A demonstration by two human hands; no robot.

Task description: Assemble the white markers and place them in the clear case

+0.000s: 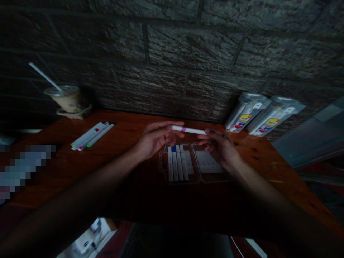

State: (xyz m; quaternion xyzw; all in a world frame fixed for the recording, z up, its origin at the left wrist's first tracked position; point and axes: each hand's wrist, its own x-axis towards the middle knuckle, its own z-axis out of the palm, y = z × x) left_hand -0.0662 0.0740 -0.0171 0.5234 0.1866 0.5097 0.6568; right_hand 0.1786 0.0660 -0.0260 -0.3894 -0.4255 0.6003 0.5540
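A white marker with a purple band (192,130) is held level between my two hands above the table. My left hand (154,138) pinches its left end between thumb and fingers. At the other end, the fingertips of my right hand (221,147) close on the marker. Below them lies an open clear plastic case (199,175), its right part partly covered by my right hand. Several white markers (177,165) sit side by side in the case's left half, one with a blue end.
More white markers (92,136) lie in a group on the wooden table (129,125) to the left. Behind them stands a plastic cup with a straw (67,98) in a holder. Two closed marker cases (264,116) stand upright at the back right, near the brick wall (172,68).
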